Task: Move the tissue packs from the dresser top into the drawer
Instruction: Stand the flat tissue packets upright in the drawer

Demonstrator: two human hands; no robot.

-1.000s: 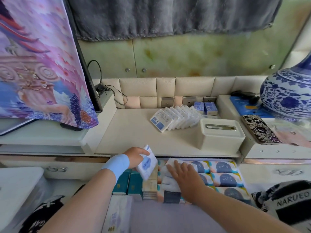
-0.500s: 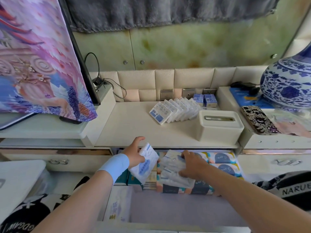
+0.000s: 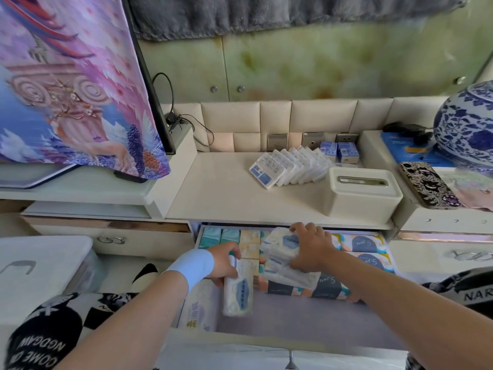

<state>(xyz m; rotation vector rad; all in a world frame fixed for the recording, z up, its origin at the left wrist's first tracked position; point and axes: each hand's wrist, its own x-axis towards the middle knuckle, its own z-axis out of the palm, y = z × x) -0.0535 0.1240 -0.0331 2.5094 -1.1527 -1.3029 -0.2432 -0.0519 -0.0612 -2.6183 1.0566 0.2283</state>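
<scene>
- Step in hand?
- Placing. One tissue pack [image 3: 238,289] gripped by left hand [image 3: 222,263], fingers curled round its top end, hanging over the front-left part of the open drawer [image 3: 240,351]. Small stack of packs [image 3: 280,252] held by right hand [image 3: 310,249], fingers curled over the far edge, resting on the big wrapped bundles [image 3: 369,260] already in the drawer.
- Progress?
- Partway, by the look. Row of packs [image 3: 290,166] on the counter [image 3: 218,193], leaning like toppled dominoes, well apart from both hands.
- Next move?
- Probably lower and let go of both loads, then reach up for the row. Soft, slick wrap; likely to slide off the bundles unless laid flat.
- Surface, room?
- Cream counter, white tissue box [image 3: 360,194] just beside the row, two small blue boxes [image 3: 338,152] behind. Patterned phone case [image 3: 429,185] and blue-and-white vase [image 3: 466,124] on the raised ledge to the right. Printed cloth [image 3: 74,84] draped at left, grey blanket [image 3: 266,14] across the wall.
</scene>
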